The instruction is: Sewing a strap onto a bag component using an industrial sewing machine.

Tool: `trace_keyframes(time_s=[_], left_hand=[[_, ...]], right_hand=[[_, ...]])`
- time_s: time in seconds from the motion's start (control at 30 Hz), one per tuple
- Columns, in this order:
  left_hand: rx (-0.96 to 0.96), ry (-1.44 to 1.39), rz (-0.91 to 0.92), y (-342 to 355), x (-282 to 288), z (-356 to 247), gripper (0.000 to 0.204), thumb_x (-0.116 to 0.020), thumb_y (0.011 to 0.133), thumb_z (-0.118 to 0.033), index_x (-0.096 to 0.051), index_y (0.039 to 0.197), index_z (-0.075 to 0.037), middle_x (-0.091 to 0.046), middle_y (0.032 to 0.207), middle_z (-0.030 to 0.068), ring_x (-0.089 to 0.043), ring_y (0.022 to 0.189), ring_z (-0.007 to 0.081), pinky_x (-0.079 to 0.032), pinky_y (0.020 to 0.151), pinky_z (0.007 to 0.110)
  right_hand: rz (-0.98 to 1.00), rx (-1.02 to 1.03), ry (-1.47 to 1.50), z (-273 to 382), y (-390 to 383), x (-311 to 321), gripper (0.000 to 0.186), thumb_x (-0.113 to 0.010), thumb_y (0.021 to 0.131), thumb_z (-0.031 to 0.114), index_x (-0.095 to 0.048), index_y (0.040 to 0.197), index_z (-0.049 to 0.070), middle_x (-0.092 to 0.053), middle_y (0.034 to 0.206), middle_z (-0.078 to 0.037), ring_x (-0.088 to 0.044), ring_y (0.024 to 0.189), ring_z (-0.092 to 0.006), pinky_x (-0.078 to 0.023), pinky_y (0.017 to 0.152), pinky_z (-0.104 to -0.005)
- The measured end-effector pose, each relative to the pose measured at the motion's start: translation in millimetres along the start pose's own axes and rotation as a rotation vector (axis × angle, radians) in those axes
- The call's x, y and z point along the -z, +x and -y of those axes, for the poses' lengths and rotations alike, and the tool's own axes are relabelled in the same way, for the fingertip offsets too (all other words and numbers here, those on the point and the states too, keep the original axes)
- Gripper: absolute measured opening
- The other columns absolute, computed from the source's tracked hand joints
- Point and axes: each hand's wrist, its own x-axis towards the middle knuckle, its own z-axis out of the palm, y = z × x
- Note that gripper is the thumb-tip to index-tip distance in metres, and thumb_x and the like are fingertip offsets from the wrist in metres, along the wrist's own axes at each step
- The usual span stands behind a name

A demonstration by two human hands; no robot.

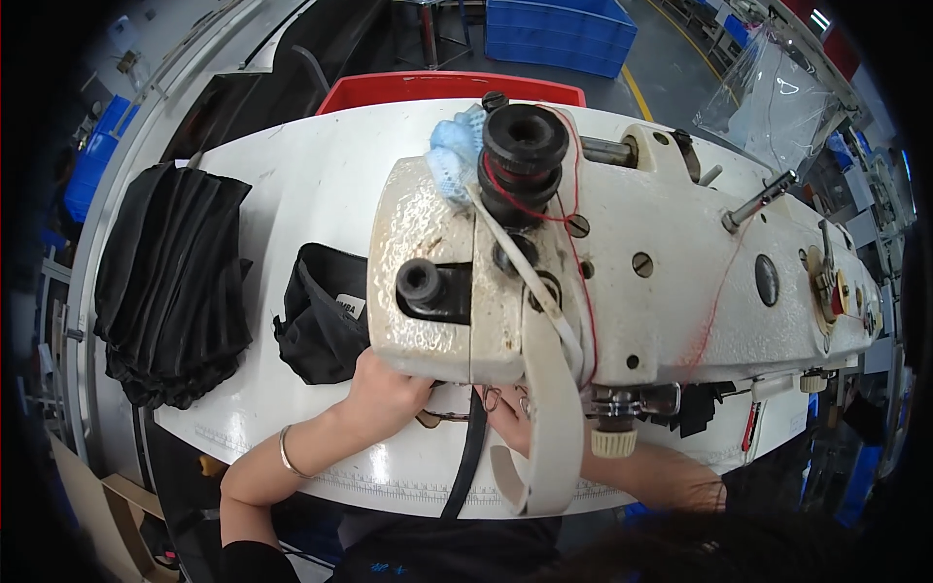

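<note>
Although my left hand [387,396] and right hand [507,420] seemingly steady the black strap [468,462], I cannot tell their grip beneath the sewing machine [671,282].

both forearms [326,437] angled inward | left fingers [412,394] curled, tips hidden | right fingers [503,420] partly hidden

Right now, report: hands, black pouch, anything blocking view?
Left hand by pouch, right hand by strap. Grips unclear. Pouch on table, partly covered; machine blocks view.
</note>
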Motion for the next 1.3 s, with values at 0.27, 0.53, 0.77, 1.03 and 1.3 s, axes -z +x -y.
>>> trace_keyframes(time_s=[0.27, 0.53, 0.77, 1.03, 1.3], left_hand=[[0.180, -0.353, -0.133, -4, -21, 10, 0.033, -0.069, 0.061, -0.001, -0.067, 0.093, -0.009, -0.064, 0.088, 0.0092, -0.061, 0.084, 0.0316, -0.049, 0.075, 0.041], [-0.006, -0.158, -0.025, -26, -39, 14, 0.036, -0.069, 0.060, -0.001, -0.066, 0.096, -0.006, -0.061, 0.089, 0.0106, -0.061, 0.081, 0.0313, -0.049, 0.070, 0.042], [-0.003, -0.106, 0.005, -17, -31, 4, 0.039, -0.069, 0.061, -0.003, -0.066, 0.099, -0.006, -0.062, 0.092, 0.0097, -0.061, 0.084, 0.0294, -0.050, 0.071, 0.041], [0.117, -0.278, 0.126, -20, -26, 4, 0.042, -0.069, 0.067, -0.009, -0.063, 0.108, -0.007, -0.062, 0.100, 0.0110, -0.061, 0.091, 0.0289, -0.049, 0.080, 0.041], [0.075, -0.242, 0.115, -16, -20, 3, 0.040, -0.069, 0.069, -0.010, -0.063, 0.109, -0.007, -0.062, 0.100, 0.0106, -0.061, 0.091, 0.0284, -0.049, 0.081, 0.041]], right_hand=[[-0.164, 0.948, -0.806, -25, 12, 4, 0.019, -0.060, 0.059, 0.017, -0.061, 0.069, 0.001, -0.055, 0.082, -0.024, -0.050, 0.079, -0.0340, -0.041, 0.054, -0.0455], [-0.216, 1.020, -0.905, -31, 20, 1, 0.018, -0.060, 0.059, 0.018, -0.061, 0.066, 0.001, -0.054, 0.079, -0.022, -0.049, 0.078, -0.0337, -0.041, 0.053, -0.0442], [-0.256, 1.090, -1.084, -39, 22, 3, 0.018, -0.060, 0.059, 0.018, -0.061, 0.065, 0.001, -0.054, 0.078, -0.021, -0.049, 0.077, -0.0336, -0.041, 0.053, -0.0432], [-0.301, 1.172, -1.278, -46, 24, 0, 0.018, -0.060, 0.060, 0.018, -0.060, 0.064, 0.001, -0.053, 0.077, -0.021, -0.049, 0.077, -0.0335, -0.041, 0.052, -0.0422], [-0.290, 1.154, -1.298, -40, 20, 4, 0.019, -0.060, 0.059, 0.019, -0.060, 0.062, 0.000, -0.052, 0.076, -0.020, -0.049, 0.077, -0.0332, -0.041, 0.050, -0.0406]])
